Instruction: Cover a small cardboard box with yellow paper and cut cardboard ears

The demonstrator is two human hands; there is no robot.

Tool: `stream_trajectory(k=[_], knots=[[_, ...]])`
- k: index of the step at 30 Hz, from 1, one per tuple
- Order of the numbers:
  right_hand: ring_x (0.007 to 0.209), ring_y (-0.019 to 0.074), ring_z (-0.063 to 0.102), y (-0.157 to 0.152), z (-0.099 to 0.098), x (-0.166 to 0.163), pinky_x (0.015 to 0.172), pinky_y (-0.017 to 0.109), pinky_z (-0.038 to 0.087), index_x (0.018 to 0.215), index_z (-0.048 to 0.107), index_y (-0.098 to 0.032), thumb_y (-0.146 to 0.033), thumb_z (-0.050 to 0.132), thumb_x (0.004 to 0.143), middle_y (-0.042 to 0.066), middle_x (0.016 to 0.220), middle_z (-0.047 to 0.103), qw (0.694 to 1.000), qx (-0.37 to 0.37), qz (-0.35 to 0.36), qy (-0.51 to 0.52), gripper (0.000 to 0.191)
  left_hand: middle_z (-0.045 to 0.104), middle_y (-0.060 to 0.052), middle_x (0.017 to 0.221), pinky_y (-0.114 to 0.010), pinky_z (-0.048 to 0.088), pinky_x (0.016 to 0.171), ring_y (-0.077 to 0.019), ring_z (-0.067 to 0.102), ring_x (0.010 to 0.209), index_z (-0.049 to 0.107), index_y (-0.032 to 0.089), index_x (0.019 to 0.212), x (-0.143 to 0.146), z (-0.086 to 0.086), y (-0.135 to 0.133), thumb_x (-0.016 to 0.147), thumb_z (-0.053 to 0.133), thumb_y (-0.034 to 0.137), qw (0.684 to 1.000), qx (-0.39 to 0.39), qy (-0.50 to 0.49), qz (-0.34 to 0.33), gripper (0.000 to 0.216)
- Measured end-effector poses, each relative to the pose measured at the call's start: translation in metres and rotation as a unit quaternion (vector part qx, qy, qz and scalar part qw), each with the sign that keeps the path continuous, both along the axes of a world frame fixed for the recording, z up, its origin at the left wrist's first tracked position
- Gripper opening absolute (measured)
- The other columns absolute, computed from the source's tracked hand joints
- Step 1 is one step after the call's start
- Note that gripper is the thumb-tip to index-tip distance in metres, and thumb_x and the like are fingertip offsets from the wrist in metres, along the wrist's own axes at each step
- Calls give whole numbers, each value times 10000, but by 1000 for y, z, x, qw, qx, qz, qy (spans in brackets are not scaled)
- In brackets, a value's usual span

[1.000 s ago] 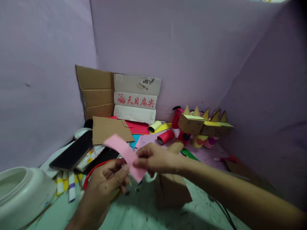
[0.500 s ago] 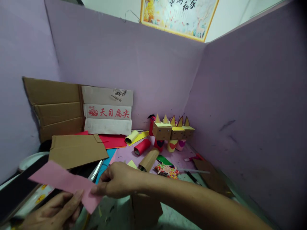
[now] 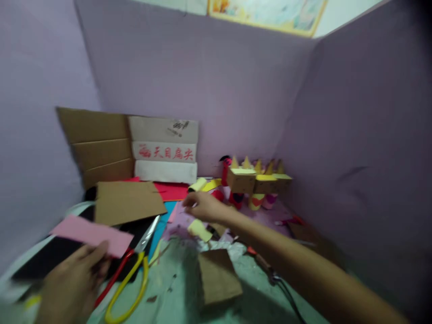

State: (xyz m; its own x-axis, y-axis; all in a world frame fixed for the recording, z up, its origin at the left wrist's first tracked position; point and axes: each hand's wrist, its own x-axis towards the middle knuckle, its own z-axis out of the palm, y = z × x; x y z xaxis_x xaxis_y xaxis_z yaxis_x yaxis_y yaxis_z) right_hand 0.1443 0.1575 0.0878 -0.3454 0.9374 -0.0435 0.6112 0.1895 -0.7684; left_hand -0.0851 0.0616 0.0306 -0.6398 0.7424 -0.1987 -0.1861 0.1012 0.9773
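My left hand (image 3: 76,274) pinches a flat pink paper strip (image 3: 92,234) at its lower edge, thumb on top. The strip sticks out to both sides of the fingers, over a black flat item (image 3: 50,258). My right hand (image 3: 205,207) is stretched over the purple surface, near a pale yellow paper tube (image 3: 198,184) and partly in front of a red paper roll (image 3: 218,194). Its fingers are bent and slightly apart, with nothing visible in them; motion blurs the tips. Beside the left hand lie scissors (image 3: 143,265) with red and yellow handles.
A brown cardboard sheet (image 3: 128,202) lies at left, before a standing cardboard piece (image 3: 165,150) with red characters. Box-headed paper figures (image 3: 243,180) stand at the back right. A small cardboard box (image 3: 219,276) sits in front, near a tool with a black cord (image 3: 276,279).
My right hand has let go of the pink paper strip and moved away to the right and back. My left hand still holds the strip. The camera view has shifted, uncovering the scissors' handles.
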Motion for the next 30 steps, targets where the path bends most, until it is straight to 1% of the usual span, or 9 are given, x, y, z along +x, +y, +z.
stream_trajectory(k=[1, 6, 10, 13, 16, 18, 23, 27, 30], knots=[[766, 131, 577, 6, -3, 3, 673, 197, 430, 725, 626, -158, -60, 610, 617, 15, 771, 638, 1000, -14, -16, 17, 146, 500, 76, 412, -149, 326, 369, -51, 424, 363, 516, 173, 516, 2, 6, -2, 553, 630, 134, 999, 11, -46, 17, 126], [557, 113, 580, 26, -20, 5, 560, 237, 490, 810, 557, -133, -60, 537, 730, 34, 655, 616, 978, -177, -67, 84, 110, 496, 77, 437, -157, 252, 342, -48, 393, 354, 492, 166, 561, -6, 11, -3, 555, 638, 210, 993, 111, -19, 33, 153], [589, 123, 629, 22, -32, -9, 631, 281, 539, 779, 541, -115, -44, 475, 785, 67, 680, 642, 942, -311, -57, 112, 98, 458, 77, 416, -180, 243, 363, -65, 374, 358, 484, 178, 578, -12, 5, -2, 589, 609, 270, 998, 65, 19, -2, 157], [603, 116, 637, 20, -38, -23, 637, 249, 531, 771, 555, -119, -60, 472, 804, 69, 697, 653, 927, -351, -34, 126, 107, 453, 57, 446, -211, 266, 401, -94, 396, 409, 490, 176, 555, -5, 0, -3, 628, 580, 314, 986, 11, 130, -99, 181], [645, 96, 638, 20, -39, -34, 591, 190, 500, 802, 565, -141, -178, 510, 836, 59, 798, 664, 917, -364, 13, 161, 75, 447, 38, 499, -237, 288, 462, -112, 406, 480, 482, 173, 536, 12, -9, -6, 691, 526, 333, 941, 11, 227, -252, 227], [623, 90, 622, 18, -40, -40, 530, 175, 471, 814, 580, -152, -240, 604, 782, 34, 802, 658, 910, -372, 53, 178, 96, 409, 43, 502, -240, 265, 463, -109, 397, 478, 438, 185, 527, 24, -15, -9, 736, 475, 305, 916, -6, 266, -302, 244], [433, 49, 480, 22, -43, -45, 450, 155, 382, 620, 557, -149, -171, 669, 659, -42, 513, 546, 946, -300, 62, 110, 121, 475, 25, 516, -251, 265, 492, -129, 444, 503, 542, 190, 619, 34, -14, -17, 810, 422, 291, 861, -60, 412, -291, 248], [485, 85, 528, 38, -38, -37, 484, 196, 415, 625, 535, -168, -186, 632, 678, -1, 596, 597, 975, -216, -30, 53, 112, 602, -8, 613, -258, 319, 536, -156, 540, 578, 602, 208, 726, 23, -3, -19, 803, 418, 235, 838, -79, 466, -272, 201], [527, 111, 543, 44, -37, -32, 500, 219, 417, 678, 563, -169, -170, 609, 689, 19, 646, 609, 985, -168, -45, 18, 47, 648, -40, 760, -286, 361, 587, -199, 593, 705, 614, 218, 838, 14, 4, -19, 758, 430, 175, 802, -135, 521, -259, 205]])
